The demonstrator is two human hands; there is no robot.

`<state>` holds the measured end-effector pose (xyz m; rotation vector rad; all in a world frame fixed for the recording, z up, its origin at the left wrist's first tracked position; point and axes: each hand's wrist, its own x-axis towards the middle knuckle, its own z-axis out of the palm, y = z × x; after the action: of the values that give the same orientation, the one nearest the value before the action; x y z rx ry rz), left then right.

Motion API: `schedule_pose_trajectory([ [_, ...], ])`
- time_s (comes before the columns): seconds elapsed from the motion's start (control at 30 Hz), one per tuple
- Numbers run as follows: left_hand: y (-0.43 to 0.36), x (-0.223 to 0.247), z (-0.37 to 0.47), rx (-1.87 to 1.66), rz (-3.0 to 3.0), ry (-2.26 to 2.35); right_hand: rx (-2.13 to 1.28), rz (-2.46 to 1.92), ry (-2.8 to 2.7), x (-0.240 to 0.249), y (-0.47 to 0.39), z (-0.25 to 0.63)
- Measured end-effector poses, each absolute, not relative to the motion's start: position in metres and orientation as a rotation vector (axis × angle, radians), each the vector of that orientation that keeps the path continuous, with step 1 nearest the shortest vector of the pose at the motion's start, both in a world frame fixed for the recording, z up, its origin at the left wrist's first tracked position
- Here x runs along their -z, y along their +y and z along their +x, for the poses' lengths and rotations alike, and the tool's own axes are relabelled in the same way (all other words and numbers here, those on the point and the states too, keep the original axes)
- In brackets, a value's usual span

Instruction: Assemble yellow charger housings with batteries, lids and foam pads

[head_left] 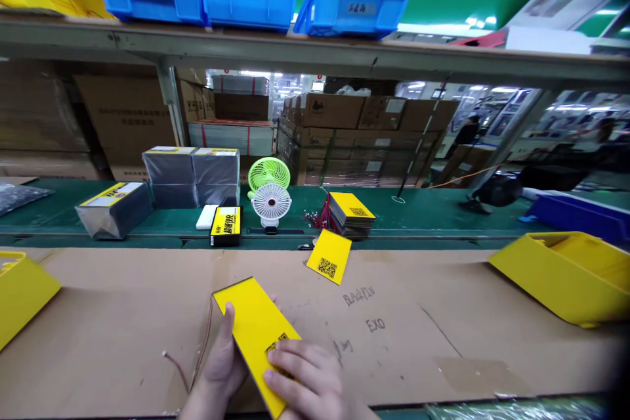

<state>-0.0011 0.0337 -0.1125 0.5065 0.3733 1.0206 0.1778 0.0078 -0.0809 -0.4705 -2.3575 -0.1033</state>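
Open cardboard (418,354) runs rightward from the right hand (312,377) to the yellow bin (546,282); ahead, a white fan (271,203) blocks!

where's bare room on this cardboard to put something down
The cardboard sheet has most room between the loose yellow QR card and the right yellow bin, with another patch between the left yellow bin and the brown cable. Crowded: around the left hand, right hand and yellow panel, and at the yellow-topped stack behind.

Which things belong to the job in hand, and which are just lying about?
Job, likely:
- yellow piece in left hand, right hand on top
- thin cable beside it
- loose yellow card, yellow-topped stack

Lying about, apparently:
- white fan
- green fan
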Motion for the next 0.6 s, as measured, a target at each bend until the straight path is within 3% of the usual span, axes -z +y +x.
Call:
schedule_pose_trajectory([
  [0.23,0.007,0.087,0.002,-0.844,1.083,0.466,-0.172,-0.882,-2.04,0.033,0.009,0.152],
  [0.47,-0.004,0.053,0.009,-0.903,1.324,0.511,-0.534,-0.856,-1.948,0.012,0.003,0.142],
  [0.6,-0.007,0.058,0.005,-0.847,1.251,0.419,-0.401,-0.909,-2.052,0.016,-0.001,0.148],
])
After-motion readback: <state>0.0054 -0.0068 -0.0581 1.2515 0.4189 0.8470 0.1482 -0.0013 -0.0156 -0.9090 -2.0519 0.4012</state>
